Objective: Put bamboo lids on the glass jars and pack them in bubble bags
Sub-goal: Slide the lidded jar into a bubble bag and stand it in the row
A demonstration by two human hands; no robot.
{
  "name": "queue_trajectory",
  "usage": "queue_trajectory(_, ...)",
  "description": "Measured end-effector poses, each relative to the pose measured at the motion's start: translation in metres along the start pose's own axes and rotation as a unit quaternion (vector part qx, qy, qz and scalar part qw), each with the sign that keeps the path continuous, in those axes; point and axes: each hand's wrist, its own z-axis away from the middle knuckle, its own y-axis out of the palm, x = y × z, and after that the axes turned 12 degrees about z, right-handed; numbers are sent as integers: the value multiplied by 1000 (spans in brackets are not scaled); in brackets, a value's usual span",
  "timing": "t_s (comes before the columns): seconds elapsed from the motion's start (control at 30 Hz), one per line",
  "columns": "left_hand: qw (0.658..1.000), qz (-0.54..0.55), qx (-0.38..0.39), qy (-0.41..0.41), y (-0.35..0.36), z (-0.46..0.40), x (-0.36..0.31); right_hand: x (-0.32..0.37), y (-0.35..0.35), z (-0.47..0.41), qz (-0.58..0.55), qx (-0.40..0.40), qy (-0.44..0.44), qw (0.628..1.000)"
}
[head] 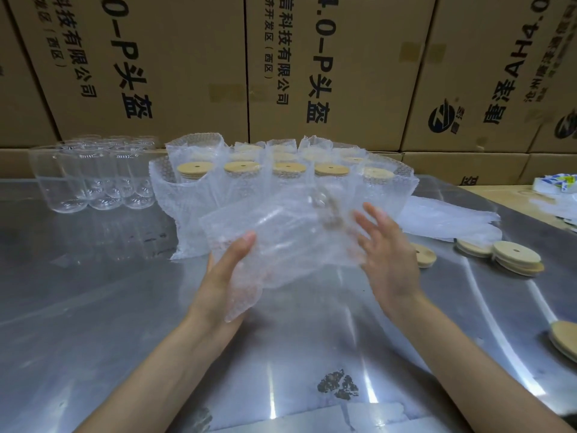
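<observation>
Bubble bag (281,242) with a glass jar inside, blurred, held above the steel table (93,307) between both hands, lying roughly sideways. Left hand (224,276) under the bag's near end, thumb up against its side, remaining fingers hidden behind the plastic. Right hand (387,254) at the bag's right end, fingers straight and spread; contact unclear. Just behind, rows of bagged jars (281,179) standing upright, bamboo lids on. Farther left, bare glass jars (100,176) clustered, unlidded. To the right, flat spare bags (449,220), then loose bamboo lids (515,257) stacked on the table. Cardboard boxes (175,64) along the back.
</observation>
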Motion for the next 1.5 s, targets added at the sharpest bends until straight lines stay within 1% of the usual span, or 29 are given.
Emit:
queue_trajectory(0.03, 999, 35, 2, 13, 1, -1, -2, 1, -3, -2, -5, -34, 2, 999)
queue_trajectory(0.07, 998, 60, 6, 22, 3, 0, -4, 0, -7, -3, -13, -42, 17, 999)
queue_trajectory(0.1, 996, 75, 18, 34, 6, 0, -4, -2, -7, -4, -16, -23, 44, 999)
queue_trajectory(0.13, 995, 81, 27, 48, 8, 0, -4, -5, -5, -2, -11, 22, 74, 997)
queue_trajectory(0.2, 995, 80, 10, 64, 8, -1, -2, -13, 8, 6, 19, 152, 128, 980)
queue_trajectory(0.23, 995, 73, -8, 71, 9, 0, -2, -19, 15, 11, 64, 229, 141, 961)
queue_trajectory(0.27, 995, 58, -25, 72, 9, 1, 0, -26, 22, 17, 123, 300, 135, 936)
queue_trajectory(0.3, 996, 40, -34, 69, 9, 2, 2, -33, 28, 22, 175, 347, 118, 914)
queue_trajectory(0.33, 997, 19, -36, 67, 9, 4, 5, -39, 35, 29, 199, 373, 97, 901)
queue_trajectory(0.37, 996, -1, -35, 78, 9, 6, 8, -42, 42, 33, 194, 381, 90, 899)
queue_trajectory(0.43, 990, -43, -42, 127, 11, 9, 16, -40, 53, 39, 146, 366, 85, 915)
queue_trajectory(0.5, 986, -75, -44, 145, 13, 12, 24, -37, 58, 37, 79, 333, 109, 933)
queue_trajectory(0.57, 979, -116, -46, 162, 14, 14, 28, -32, 57, 34, 27, 324, 135, 936)
queue_trajectory(0.67, 969, -146, -34, 195, 15, 17, 31, -20, 47, 26, -92, 308, 138, 937)
queue_trajectory(0.73, 965, -164, -25, 203, 17, 19, 31, -12, 40, 20, -150, 263, 110, 947)
queue_trajectory(0.8, 964, -172, -12, 203, 18, 19, 32, -4, 36, 13, -173, 197, 67, 963)
queue_trajectory(0.87, 968, -178, 14, 178, 18, 19, 34, 0, 29, 7, -183, 136, 31, 973)
queue_trajectory(0.93, 973, -180, 36, 140, 18, 19, 37, 3, 23, 6, -163, 109, -7, 980)
queue_trajectory(1.0, 977, -180, 48, 109, 18, 17, 37, 5, 20, 7, -132, 104, -28, 985)
queue_trajectory(1.07, 977, -184, 65, 91, 17, 15, 33, 8, 18, 8, -72, 93, -51, 992)
queue_trajectory(1.13, 967, -217, 100, 89, 17, 16, 27, 11, 17, 10, -5, 78, -81, 994)
queue_trajectory(1.23, 942, -287, 139, 102, 20, 21, 20, 9, 16, 16, 83, 102, -144, 981)
queue_trajectory(1.3, 916, -347, 157, 129, 22, 23, 18, 6, 17, 23, 150, 121, -203, 960)
queue_trajectory(1.33, 900, -376, 165, 147, 22, 24, 18, 4, 20, 26, 177, 129, -218, 951)
queue_trajectory(1.4, 877, -411, 170, 182, 24, 25, 16, 2, 26, 30, 205, 135, -235, 941)
queue_trajectory(1.5, 864, -421, 170, 218, 25, 26, 13, -3, 33, 33, 223, 126, -255, 932)
